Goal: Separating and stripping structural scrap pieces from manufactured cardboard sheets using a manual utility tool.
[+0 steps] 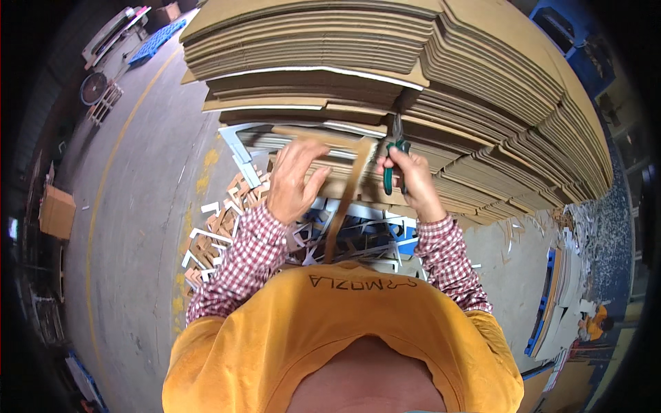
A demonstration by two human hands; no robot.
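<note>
In front of the tall stack of cardboard sheets (pixel 310 38), my right hand (pixel 415 180) is closed around a pair of green-handled pliers (pixel 390 168). Their metal jaws point away from me, close to the stack's edges. My left hand (pixel 296 180) is held open over the left side of the stack, fingers loosely bent and thumb apart. Between both hands a narrow, L-shaped brown cardboard strip (pixel 349 196) hangs smeared by motion, touching neither hand as far as I can see. A white L-shaped offcut (pixel 241 155) sticks out at the stack's left edge.
Cardboard and white offcuts (pixel 213 241) litter the floor below the stack, some on something blue (pixel 406 241). A cardboard box (pixel 57 212) stands at far left, a wheeled machine (pixel 110 41) behind it. Right, sheets lie on a blue pallet (pixel 542 303); a person (pixel 595 322) is beyond.
</note>
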